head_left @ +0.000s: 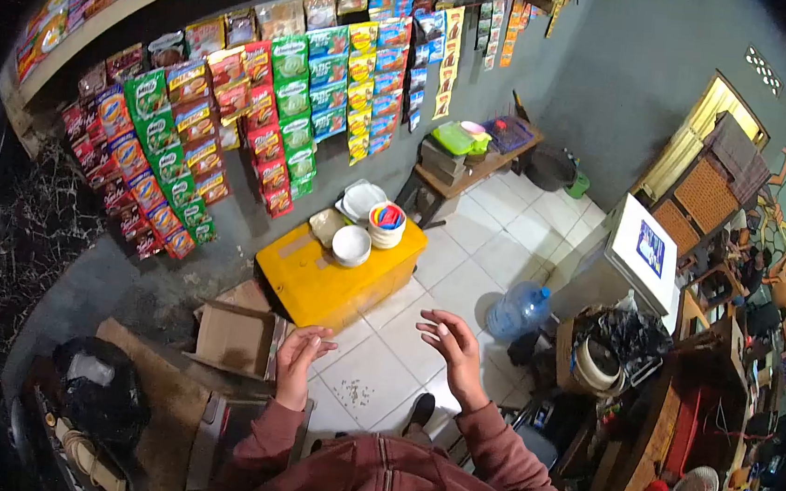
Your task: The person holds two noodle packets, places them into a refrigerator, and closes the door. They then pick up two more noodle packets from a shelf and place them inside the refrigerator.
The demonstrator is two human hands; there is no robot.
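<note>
My left hand [300, 363] is raised in front of my body, fingers slightly bent and apart, with nothing in it. Opposite it, my right hand [454, 357] hangs over the tiled floor, its fingers spread and holding nothing. Beyond both hands stands a yellow box [334, 282], touched by neither. On its top are a white bowl [351, 246], a stack of white tubs [386, 233] with red and blue pieces in the uppermost, and pale dishes [362, 200].
Strips of sachets [274, 113] hang along the wall. An open cardboard box [233, 338] lies beside the yellow box. To the right are a water bottle [518, 311], a white chest [630, 257] and a wooden bench [485, 160] farther back. Small bits lie scattered on the floor tiles [405, 326].
</note>
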